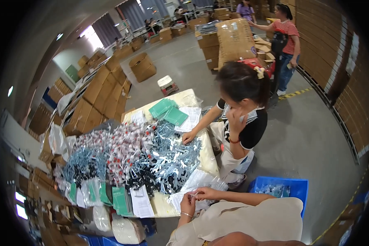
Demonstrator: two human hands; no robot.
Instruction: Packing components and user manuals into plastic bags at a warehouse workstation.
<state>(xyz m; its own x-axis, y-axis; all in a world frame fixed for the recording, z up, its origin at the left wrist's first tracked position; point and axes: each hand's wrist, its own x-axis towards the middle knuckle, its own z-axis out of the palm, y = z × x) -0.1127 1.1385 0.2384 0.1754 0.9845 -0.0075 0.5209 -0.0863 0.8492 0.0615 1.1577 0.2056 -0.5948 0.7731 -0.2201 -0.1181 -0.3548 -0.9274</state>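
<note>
My left hand and my right hand meet at the near edge of the table. The fingers of both are closed together in a pinch. A small pale thing shows between the fingertips, too small to name. Beneath and beyond my hands lie clear plastic bags. Farther out spreads a heap of grey-blue metal-looking pieces, and left of it a pile of white pieces with red parts. Black pieces lie along the near side of the heap.
Green booklets and white sheets lie at the near edge, with more green booklets at the far end. A co-worker's hand rests on the heap. A blue bin stands to my right; cartons stack at left.
</note>
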